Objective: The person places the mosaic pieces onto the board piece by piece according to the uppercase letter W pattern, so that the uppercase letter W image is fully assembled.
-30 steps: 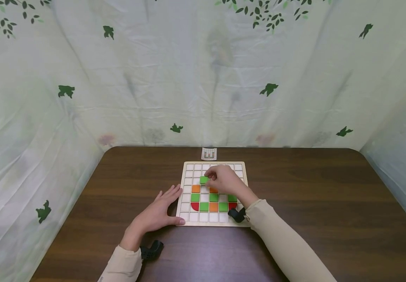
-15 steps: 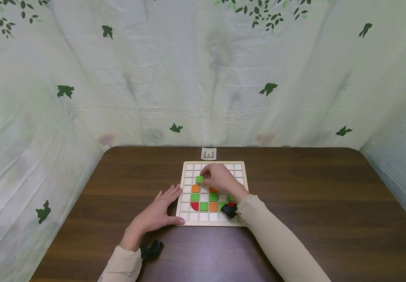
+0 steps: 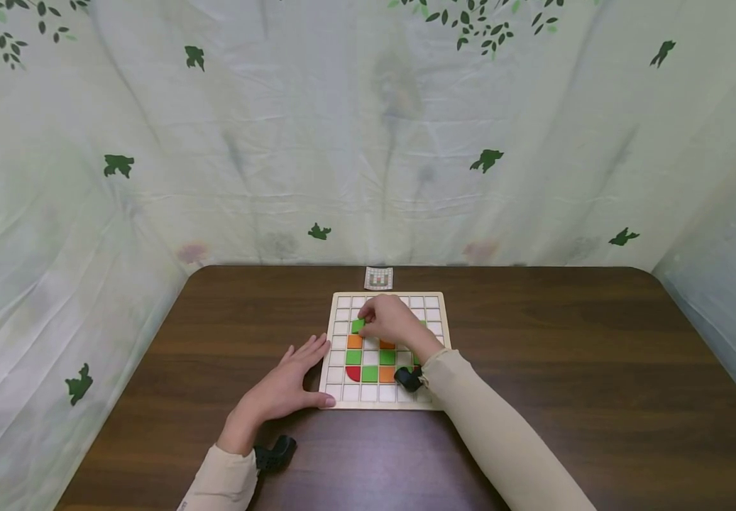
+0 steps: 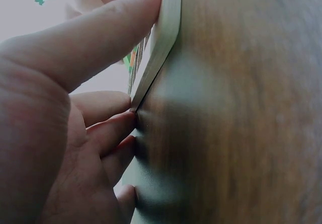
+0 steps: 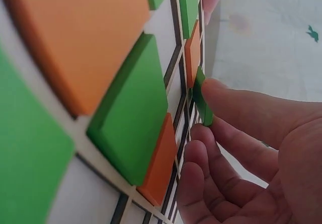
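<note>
A pale wooden grid board point(image 3: 380, 407) with white cells lies on the table. My right hand point(image 3: 396, 323) pinches a small green square tile point(image 3: 358, 326) between thumb and fingers, over the cell just beyond an orange tile point(image 3: 355, 342). The right wrist view has this green tile point(image 5: 203, 102) tilted at the cell's edge, close to the grid. My left hand point(image 3: 284, 387) rests along the board's left side with fingers extended, its thumb at the near corner. Other tiles sit in cells: green point(image 3: 353, 358), orange point(image 3: 386, 374) and a rounded red one point(image 3: 353, 373). My right hand and forearm hide part of the board.
Just past the board's far edge lies a small printed card point(image 3: 378, 278). The brown wooden table point(image 3: 566, 369) extends to both sides. A pale curtain point(image 3: 368, 142) with leaf and bird prints hangs behind it. Each wrist carries a black device point(image 3: 275, 454).
My right hand has moved left with the green tile, bringing it from the neighbouring column to above the left orange tile. My left hand has stayed in place.
</note>
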The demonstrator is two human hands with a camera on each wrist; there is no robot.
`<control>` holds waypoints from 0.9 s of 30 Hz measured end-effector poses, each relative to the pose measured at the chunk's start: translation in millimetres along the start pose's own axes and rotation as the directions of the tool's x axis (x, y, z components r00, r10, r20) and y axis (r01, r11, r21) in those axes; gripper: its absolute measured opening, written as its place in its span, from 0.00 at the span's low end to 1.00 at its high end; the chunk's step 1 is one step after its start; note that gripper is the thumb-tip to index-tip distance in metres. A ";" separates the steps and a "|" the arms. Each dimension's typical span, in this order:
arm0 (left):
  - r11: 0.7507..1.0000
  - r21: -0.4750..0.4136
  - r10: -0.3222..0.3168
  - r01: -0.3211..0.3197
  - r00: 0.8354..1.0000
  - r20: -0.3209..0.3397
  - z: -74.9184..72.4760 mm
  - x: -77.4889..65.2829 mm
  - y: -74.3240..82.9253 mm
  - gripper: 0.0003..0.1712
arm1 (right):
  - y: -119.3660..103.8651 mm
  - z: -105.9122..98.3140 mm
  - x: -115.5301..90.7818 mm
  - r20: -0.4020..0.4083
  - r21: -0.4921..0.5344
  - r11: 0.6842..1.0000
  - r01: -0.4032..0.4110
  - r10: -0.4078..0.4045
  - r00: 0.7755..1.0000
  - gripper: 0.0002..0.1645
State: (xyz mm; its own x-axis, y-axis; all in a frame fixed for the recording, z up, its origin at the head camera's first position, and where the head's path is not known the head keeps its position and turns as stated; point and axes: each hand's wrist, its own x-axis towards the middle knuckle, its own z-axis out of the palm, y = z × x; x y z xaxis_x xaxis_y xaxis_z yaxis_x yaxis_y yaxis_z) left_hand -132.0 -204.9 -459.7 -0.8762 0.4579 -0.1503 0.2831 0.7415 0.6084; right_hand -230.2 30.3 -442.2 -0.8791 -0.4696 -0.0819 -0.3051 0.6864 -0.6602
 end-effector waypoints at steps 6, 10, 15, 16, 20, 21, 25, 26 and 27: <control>1.000 0.006 -0.014 0.014 1.000 0.007 0.4 0.9 0.2 0.58 | 0.4 1.6 3.2 0.005 -0.016 1.000 -0.003 0.003 1.000 0.15; 1.000 0.006 -0.019 0.019 1.000 0.008 0.4 1.6 0.4 0.59 | 0.2 2.4 4.4 0.007 -0.020 1.000 -0.005 0.006 1.000 0.15; 1.000 0.003 -0.019 0.019 1.000 0.005 -0.6 1.2 0.8 0.58 | 0.5 3.8 6.1 0.011 -0.028 1.000 -0.002 0.002 1.000 0.14; 1.000 0.003 -0.019 0.019 1.000 0.005 -0.7 1.1 0.7 0.58 | 0.6 4.1 6.6 0.010 -0.031 1.000 -0.001 0.001 1.000 0.14; 1.000 0.004 -0.010 0.010 1.000 0.001 0.0 1.1 0.7 0.58 | 1.1 4.5 7.3 0.010 -0.037 0.999 0.002 -0.001 1.000 0.15; 1.000 0.003 -0.006 0.006 1.000 -0.001 0.1 1.0 0.9 0.58 | 1.4 4.3 7.3 0.008 -0.039 0.999 0.002 -0.002 1.000 0.16; 1.000 0.006 -0.005 0.005 1.000 -0.003 0.1 0.7 1.2 0.58 | 2.8 0.9 3.9 -0.001 -0.022 1.000 0.004 -0.004 1.000 0.18; 1.000 0.007 -0.010 0.010 1.000 -0.001 0.0 0.7 1.1 0.58 | 3.6 -0.5 2.7 -0.006 -0.016 1.000 0.005 -0.005 1.000 0.18; 1.000 0.009 -0.015 0.015 1.000 0.002 -0.2 0.7 1.0 0.58 | 4.4 -2.1 1.3 -0.013 -0.014 1.000 0.006 -0.006 1.000 0.18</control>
State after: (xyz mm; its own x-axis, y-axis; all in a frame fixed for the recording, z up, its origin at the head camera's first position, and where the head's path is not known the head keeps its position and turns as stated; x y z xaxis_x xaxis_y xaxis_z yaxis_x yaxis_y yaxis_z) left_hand -132.4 -204.0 -459.0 -0.8797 0.4476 -0.1607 0.2734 0.7524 0.5992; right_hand -233.4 33.9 -443.7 -0.8819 -0.4665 -0.0684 -0.3152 0.6911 -0.6504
